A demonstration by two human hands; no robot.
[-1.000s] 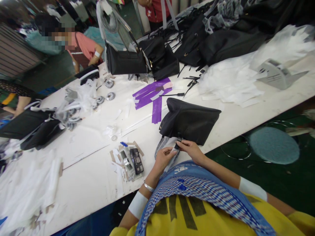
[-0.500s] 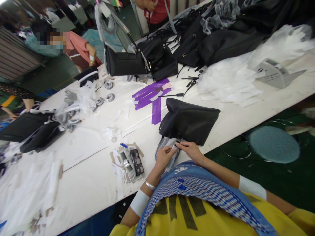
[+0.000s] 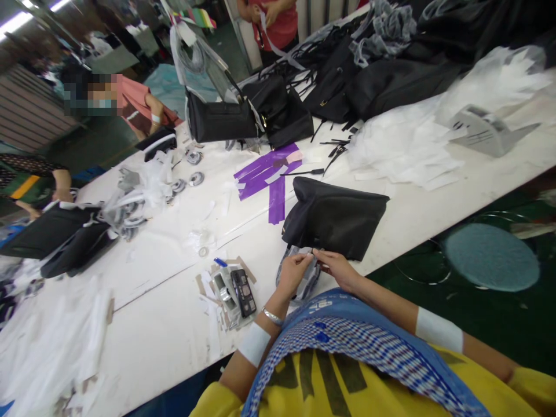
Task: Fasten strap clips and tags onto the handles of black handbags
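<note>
Lettering (image 3: 325,304) on the apron (image 3: 369,317) is unreadable. Left hand (image 3: 292,274) and right hand (image 3: 341,270) pinch a dark strip (image 3: 311,252), showing less than earlier, beside the black handbag (image 3: 339,221) by the table (image 3: 163,324)'s near edge.

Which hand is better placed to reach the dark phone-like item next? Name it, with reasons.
Probably the left hand: it lies nearer the dark phone-like item. The right hand is farther off, just below the nearest black bag.

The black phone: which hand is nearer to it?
Left. The left hand is right of the black phone, apart from it; the right hand is farther right.
</note>
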